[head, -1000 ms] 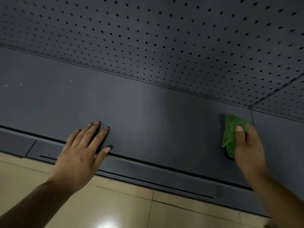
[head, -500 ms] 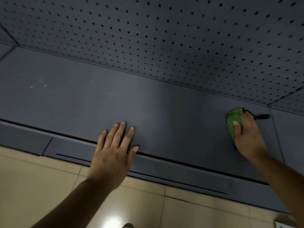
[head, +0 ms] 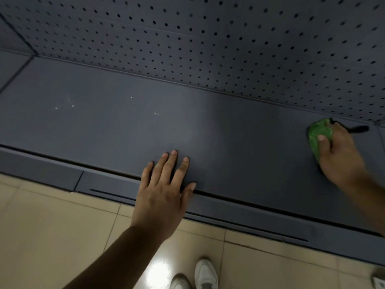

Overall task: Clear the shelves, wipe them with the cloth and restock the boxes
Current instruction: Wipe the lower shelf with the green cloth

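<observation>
A dark grey metal shelf runs across the view with no boxes on it; a few pale specks lie on its left half. My right hand presses a bunched green cloth onto the shelf near its far right back corner, thumb on top of the cloth. My left hand lies flat, fingers spread, on the shelf's front edge near the middle, holding nothing.
A perforated grey back panel rises behind the shelf. A grey price rail runs along the front edge. Below it is beige tiled floor with my white shoes and a bright light reflection.
The view has swung left and down, bringing my shoes into sight. My right hand pushed the cloth further back toward the panel. My left hand stays flat on the front edge.
</observation>
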### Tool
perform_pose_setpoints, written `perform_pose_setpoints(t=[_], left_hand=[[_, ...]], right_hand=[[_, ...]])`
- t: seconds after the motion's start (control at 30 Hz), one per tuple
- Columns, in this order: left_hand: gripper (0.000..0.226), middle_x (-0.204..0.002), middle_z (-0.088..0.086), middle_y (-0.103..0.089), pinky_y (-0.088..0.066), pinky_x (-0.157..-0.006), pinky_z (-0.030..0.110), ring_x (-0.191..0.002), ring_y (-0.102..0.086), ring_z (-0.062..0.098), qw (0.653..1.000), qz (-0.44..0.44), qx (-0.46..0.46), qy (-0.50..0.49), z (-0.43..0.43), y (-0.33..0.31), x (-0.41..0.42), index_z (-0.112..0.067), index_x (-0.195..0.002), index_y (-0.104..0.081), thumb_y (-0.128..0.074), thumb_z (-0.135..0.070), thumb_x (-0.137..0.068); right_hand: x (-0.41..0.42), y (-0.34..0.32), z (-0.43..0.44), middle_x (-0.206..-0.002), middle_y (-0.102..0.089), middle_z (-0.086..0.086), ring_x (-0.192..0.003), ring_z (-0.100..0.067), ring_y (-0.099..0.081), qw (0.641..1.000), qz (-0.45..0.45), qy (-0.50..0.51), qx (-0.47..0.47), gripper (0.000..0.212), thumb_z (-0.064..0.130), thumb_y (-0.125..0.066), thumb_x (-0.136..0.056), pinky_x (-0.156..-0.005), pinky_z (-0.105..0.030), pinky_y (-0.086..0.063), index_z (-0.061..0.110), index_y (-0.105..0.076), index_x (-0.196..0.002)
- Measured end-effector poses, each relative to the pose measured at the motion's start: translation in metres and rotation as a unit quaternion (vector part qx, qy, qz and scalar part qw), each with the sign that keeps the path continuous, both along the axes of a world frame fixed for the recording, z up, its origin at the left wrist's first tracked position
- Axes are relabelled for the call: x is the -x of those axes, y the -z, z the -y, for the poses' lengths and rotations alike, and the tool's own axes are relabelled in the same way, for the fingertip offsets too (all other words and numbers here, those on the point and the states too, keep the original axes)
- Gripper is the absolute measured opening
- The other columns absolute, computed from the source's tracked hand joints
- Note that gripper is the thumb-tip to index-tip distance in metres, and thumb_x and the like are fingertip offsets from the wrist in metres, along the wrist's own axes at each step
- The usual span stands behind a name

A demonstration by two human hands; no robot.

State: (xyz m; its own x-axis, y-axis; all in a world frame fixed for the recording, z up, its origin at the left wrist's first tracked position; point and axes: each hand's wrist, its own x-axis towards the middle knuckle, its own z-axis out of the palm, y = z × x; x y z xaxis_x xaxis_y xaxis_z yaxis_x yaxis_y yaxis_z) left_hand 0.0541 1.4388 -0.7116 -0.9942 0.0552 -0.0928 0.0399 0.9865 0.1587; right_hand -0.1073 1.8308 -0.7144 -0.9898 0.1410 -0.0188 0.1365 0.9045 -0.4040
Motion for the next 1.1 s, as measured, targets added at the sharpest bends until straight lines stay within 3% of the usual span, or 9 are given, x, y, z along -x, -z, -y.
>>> perform_pose_setpoints(t=[0.13, 0.5, 0.73, 0.9, 1.0, 1.1], left_hand=[[0.060, -0.159, 0.011, -0.039, -0.034, -0.118, 0.053, -0.149, -0.034, 0.029, 1.000, 0.002, 0.005, -0.003, 0.002, -0.003, 0.000, -0.018, -0.154, -0.039, -0.025, -0.051, -0.106], [0.062, -0.162, 0.008, -0.033, -0.025, -0.122, 0.050, -0.152, -0.027, 0.025, 0.999, 0.006, 0.036, -0.003, 0.000, 0.000, 0.003, -0.020, -0.156, -0.036, -0.022, -0.053, -0.105], [0.065, -0.160, 0.006, -0.036, -0.018, -0.123, 0.043, -0.151, -0.028, 0.022, 1.000, -0.011, 0.007, 0.003, 0.003, -0.002, 0.002, -0.016, -0.153, -0.042, -0.021, -0.055, -0.105], [0.060, -0.155, 0.008, -0.043, -0.019, -0.122, 0.035, -0.145, -0.037, 0.020, 0.999, -0.025, -0.015, 0.026, 0.016, -0.006, 0.002, -0.009, -0.146, -0.047, -0.027, -0.049, -0.105], [0.054, -0.150, 0.009, -0.050, -0.035, -0.114, 0.030, -0.132, -0.054, 0.023, 0.999, -0.021, -0.040, 0.030, 0.029, -0.010, 0.004, -0.009, -0.140, -0.052, -0.033, -0.043, -0.103], [0.051, -0.151, 0.006, -0.048, -0.043, -0.104, 0.030, -0.127, -0.057, 0.021, 0.998, -0.019, -0.064, 0.018, 0.047, -0.012, 0.005, -0.011, -0.140, -0.052, -0.035, -0.041, -0.102]], right_hand=[[0.016, -0.002, 0.022, -0.166, -0.022, -0.011, -0.153, -0.028, -0.019, 1.000, 0.004, -0.014, 0.008, 0.055, 0.032, -0.037, -0.109, -0.126, -0.039, -0.014, 0.009, -0.029, -0.158], [0.035, -0.007, 0.086, -0.167, -0.019, -0.009, -0.151, -0.034, -0.023, 1.000, 0.015, -0.014, 0.009, 0.057, 0.038, -0.034, -0.108, -0.118, -0.051, -0.030, 0.013, -0.027, -0.159], [0.040, -0.010, 0.155, -0.167, -0.020, -0.007, -0.151, -0.032, -0.020, 0.993, 0.022, -0.117, -0.007, 0.056, 0.035, -0.037, -0.108, -0.122, -0.049, -0.025, 0.013, -0.029, -0.159], [0.025, -0.010, 0.217, -0.168, -0.021, -0.007, -0.154, -0.026, -0.017, 0.974, 0.016, -0.226, -0.014, 0.055, 0.032, -0.037, -0.107, -0.126, -0.038, -0.011, 0.012, -0.031, -0.158], [-0.002, -0.004, 0.242, -0.166, -0.027, -0.009, -0.153, -0.027, -0.023, 0.953, -0.003, -0.301, -0.009, 0.058, 0.035, -0.034, -0.103, -0.127, -0.037, -0.007, 0.010, -0.037, -0.156], [-0.038, -0.001, 0.249, -0.166, -0.027, -0.005, -0.154, -0.021, -0.022, 0.933, -0.012, -0.361, -0.015, 0.058, 0.037, -0.032, -0.105, -0.128, -0.038, -0.011, 0.013, -0.035, -0.157]])
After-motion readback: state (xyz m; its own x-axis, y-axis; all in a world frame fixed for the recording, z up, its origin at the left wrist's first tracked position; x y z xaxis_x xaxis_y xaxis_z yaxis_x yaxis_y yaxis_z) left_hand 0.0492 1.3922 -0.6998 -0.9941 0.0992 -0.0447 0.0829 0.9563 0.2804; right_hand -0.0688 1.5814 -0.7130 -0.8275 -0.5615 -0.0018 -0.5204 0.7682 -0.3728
